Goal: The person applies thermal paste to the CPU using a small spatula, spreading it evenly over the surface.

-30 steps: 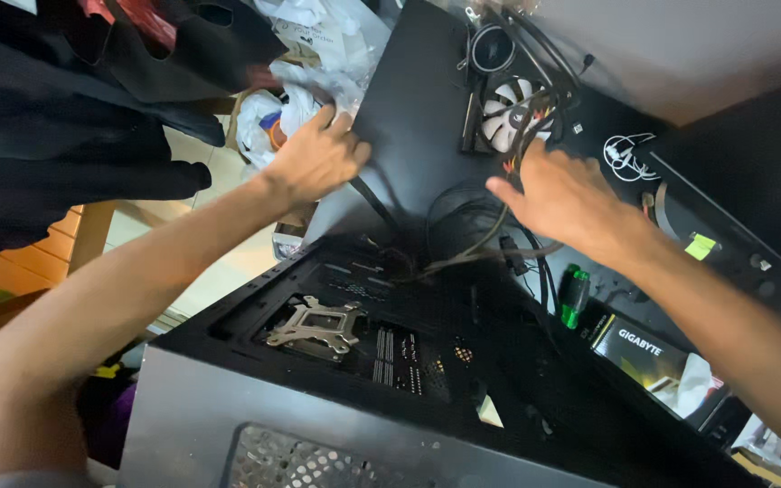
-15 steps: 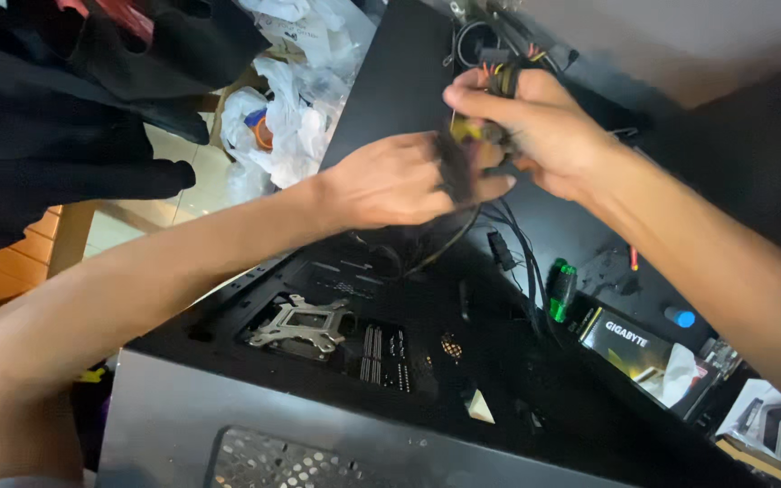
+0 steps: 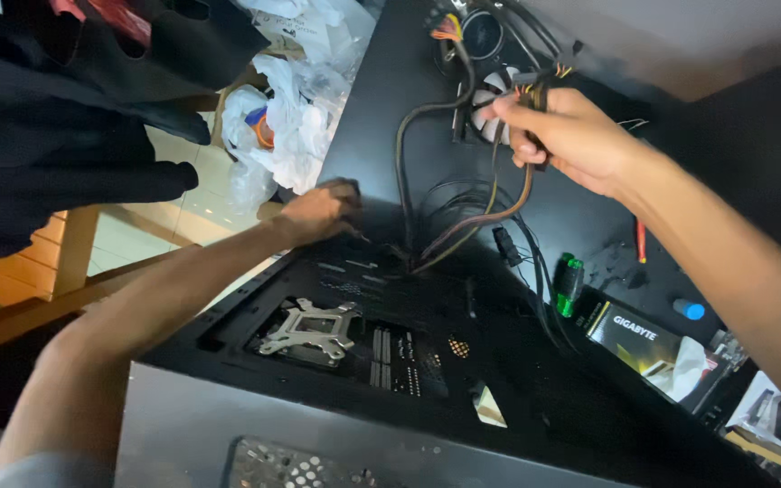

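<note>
A black computer case lies on its side below me, with a metal cooler backplate showing through its cut-out. My right hand is raised over the far part of the case and grips a bundle of black and brown cables that run down into the case. My left hand rests on the case's left edge, fingers curled down at the point where the cables enter; what it grips is hidden. A fan lies beyond the right hand.
A green-handled screwdriver, a red-handled tool and a black product box lie at the right. White plastic bags sit on the floor at the left, and dark clothing hangs at the upper left.
My hands were together on the cables half a second ago. Now the left hand has dropped to the case's edge and the right has lifted the cable bundle up and right.
</note>
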